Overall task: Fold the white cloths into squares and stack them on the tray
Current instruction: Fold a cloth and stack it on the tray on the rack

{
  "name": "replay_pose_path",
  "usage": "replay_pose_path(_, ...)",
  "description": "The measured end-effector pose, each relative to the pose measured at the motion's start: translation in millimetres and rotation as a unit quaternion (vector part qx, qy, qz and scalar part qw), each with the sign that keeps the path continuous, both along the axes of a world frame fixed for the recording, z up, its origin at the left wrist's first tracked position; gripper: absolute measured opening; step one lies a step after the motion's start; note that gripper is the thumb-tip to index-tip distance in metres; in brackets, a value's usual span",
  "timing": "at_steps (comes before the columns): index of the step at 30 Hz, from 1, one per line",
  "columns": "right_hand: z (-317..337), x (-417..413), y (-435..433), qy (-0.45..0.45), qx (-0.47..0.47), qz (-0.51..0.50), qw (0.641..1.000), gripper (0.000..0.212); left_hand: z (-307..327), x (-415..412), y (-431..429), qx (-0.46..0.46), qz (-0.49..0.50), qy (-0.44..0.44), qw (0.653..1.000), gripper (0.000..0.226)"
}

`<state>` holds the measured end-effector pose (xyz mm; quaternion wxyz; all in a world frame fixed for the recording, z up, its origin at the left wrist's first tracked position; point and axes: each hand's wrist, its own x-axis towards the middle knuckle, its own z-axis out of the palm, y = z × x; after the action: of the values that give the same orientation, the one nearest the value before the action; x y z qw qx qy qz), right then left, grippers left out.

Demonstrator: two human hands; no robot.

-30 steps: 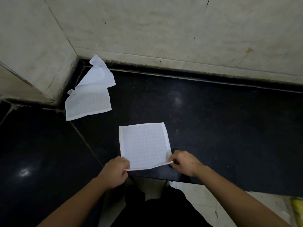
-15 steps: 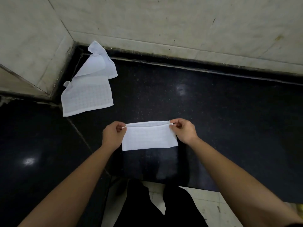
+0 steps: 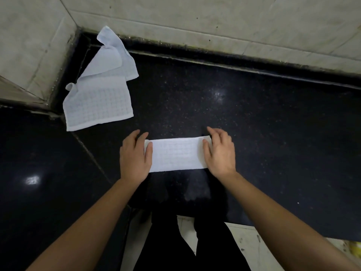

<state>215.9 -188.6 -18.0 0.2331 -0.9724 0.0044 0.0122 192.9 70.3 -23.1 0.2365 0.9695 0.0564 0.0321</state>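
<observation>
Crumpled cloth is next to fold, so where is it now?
Head view, upper left: the crumpled cloth lies on the black counter by the wall corner, beyond the left hand.

1. A black, speckled, polished stone worktop fills most of the view.
2. A pale beige tiled wall rises along the worktop's back edge and meets a second pale tiled side wall at the back-left corner.
3. A dark, grimy joint runs where stone meets the back wall.
4. A thin diagonal seam crosses the worktop's left part.
5. A bright glint of reflected light sits on the left stone, and a fainter one lies nearer the middle.
6. Pale, scuffed floor tiles show below the front edge.
</observation>
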Motion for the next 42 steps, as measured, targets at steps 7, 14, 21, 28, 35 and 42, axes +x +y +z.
replay_pose_path(7,-28.9,-20.1,73.4,0.036,-0.124,0.224,0.966,0.063,-23.2,-21.6,9.2,0.164,-0.173,0.105,0.966,0.065)
replay_pose_path(14,-43.9,-6.2,41.8,0.071,-0.192,0.24,0.949,0.073,-34.0,-25.0,20.2,0.207,-0.184,0.135,0.951,0.071)
replay_pose_path(21,-31.8,-4.4,10.1,0.114,-0.222,0.212,0.945,0.076,-33.8,-26.2,20.3,0.204,-0.183,0.157,0.949,0.071)
replay_pose_path(28,-9.5,-39.4,2.2,0.08,-0.077,0.011,0.994,0.076,-27.8,-24.1,17.3,0.187,-0.178,0.159,0.953,0.073)
replay_pose_path(35,5.3,-27.7,-10.7,0.213,0.008,-0.149,0.966,0.038,-10.3,-27.1,10.7,0.163,-0.143,0.146,0.965,0.07)
replay_pose_path(42,31.7,-0.9,-15.4,0.267,0.227,-0.141,0.926,0.007,15.7,-26.4,5.0,0.177,-0.09,0.142,0.97,0.049)
